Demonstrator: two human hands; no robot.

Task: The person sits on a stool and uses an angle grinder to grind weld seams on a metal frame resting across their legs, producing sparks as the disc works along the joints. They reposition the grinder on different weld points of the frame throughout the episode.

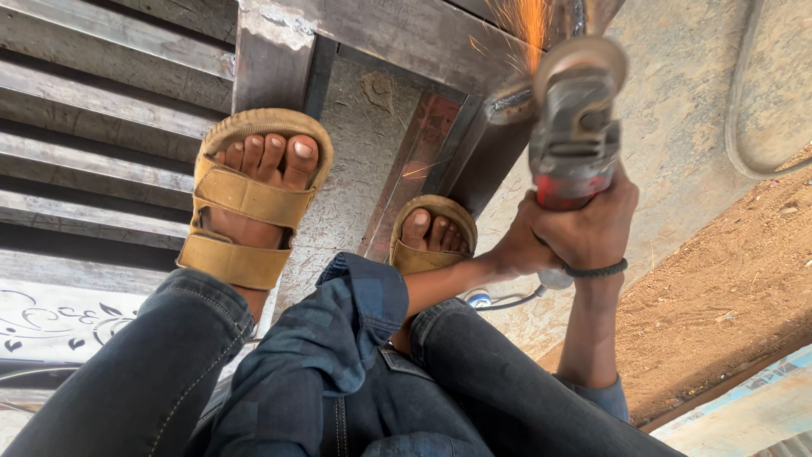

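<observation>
Both hands are wrapped around the grinder [575,135], right hand [592,224] on top with a black band at the wrist, left hand [520,245] tucked in beside and partly behind it, so I can't make out the left fingers properly. The grinder body is grey and red, pointing away up the shot, and its disc [584,59] is touching the steel frame [406,42] at the top edge. Sparks [529,21] fly off there and get cut off by the picture edge. The exact contact spot is hidden behind the disc guard. Two sandals [249,199] rest on the frame, the right one half hidden behind a knee. A cable [507,300] peeks out under the wrists, mostly covered. Bare dirt [727,288] on the right.
</observation>
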